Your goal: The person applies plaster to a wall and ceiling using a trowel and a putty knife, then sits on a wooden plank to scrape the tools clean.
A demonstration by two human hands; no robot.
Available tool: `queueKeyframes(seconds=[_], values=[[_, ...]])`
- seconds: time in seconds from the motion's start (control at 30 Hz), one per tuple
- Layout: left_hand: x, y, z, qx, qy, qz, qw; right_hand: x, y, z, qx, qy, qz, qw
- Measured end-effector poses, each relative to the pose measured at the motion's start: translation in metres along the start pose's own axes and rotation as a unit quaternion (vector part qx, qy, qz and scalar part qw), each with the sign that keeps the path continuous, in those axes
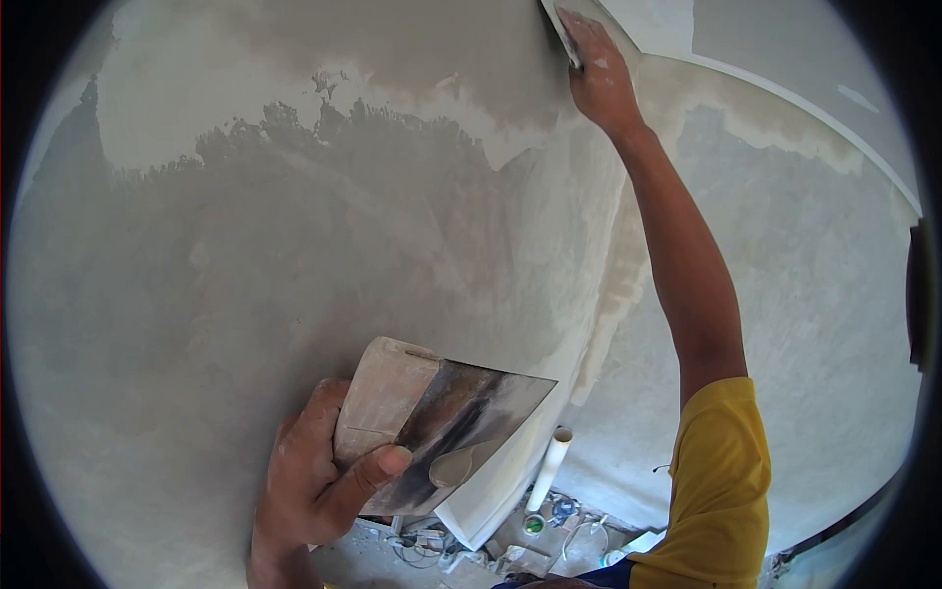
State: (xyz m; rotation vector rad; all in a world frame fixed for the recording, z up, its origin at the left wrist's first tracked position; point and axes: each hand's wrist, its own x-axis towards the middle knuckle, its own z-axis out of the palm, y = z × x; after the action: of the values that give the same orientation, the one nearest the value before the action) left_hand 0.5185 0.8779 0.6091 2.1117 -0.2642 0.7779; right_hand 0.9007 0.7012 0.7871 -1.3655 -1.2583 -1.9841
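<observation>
My right hand [597, 67] is raised at the top, fingers closed round a trowel [561, 34] whose thin blade lies against the wall near the corner. Low in the view, my left hand [329, 471] grips a wide putty knife [461, 412], its thumb on the metal face and its fingers behind. A small blob of plaster [461, 465] sits on that blade. Lighter, ragged-edged plaster [196, 98] covers the upper part of the grey wall [294, 265].
At the right the adjoining wall [785, 275] meets a curved white ceiling edge [785, 93]. A white roll [549, 469] stands below, beside a green-topped container [533, 524], cables and debris on the floor [373, 564]. A dark object [919, 294] is at the far right.
</observation>
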Motion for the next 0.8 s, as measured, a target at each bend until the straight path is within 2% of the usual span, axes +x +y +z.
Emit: queueKeyframes(seconds=[0.27, 0.5, 0.57, 0.63, 0.73, 0.8], values=[[0.007, 0.006, 0.005, 0.039, -0.019, -0.015, 0.999, -0.052, -0.043, -0.013, 0.025, -0.049, 0.108, 0.993], [0.009, 0.004, 0.012, 0.045, -0.022, 0.006, 0.999, -0.103, -0.073, -0.03, 0.053, -0.081, 0.147, 0.984], [0.008, 0.004, 0.012, 0.029, -0.017, 0.004, 0.999, -0.102, -0.069, -0.043, 0.039, -0.09, 0.152, 0.983], [0.007, 0.004, 0.011, 0.046, -0.025, 0.001, 0.999, -0.092, -0.051, -0.05, 0.014, -0.066, 0.117, 0.991], [0.004, 0.005, 0.01, 0.051, -0.025, -0.006, 0.998, -0.041, -0.017, -0.044, -0.033, 0.025, 0.059, 0.997], [0.001, 0.001, 0.009, 0.046, -0.024, 0.003, 0.999, -0.006, 0.005, -0.035, -0.022, 0.033, 0.051, 0.998]])
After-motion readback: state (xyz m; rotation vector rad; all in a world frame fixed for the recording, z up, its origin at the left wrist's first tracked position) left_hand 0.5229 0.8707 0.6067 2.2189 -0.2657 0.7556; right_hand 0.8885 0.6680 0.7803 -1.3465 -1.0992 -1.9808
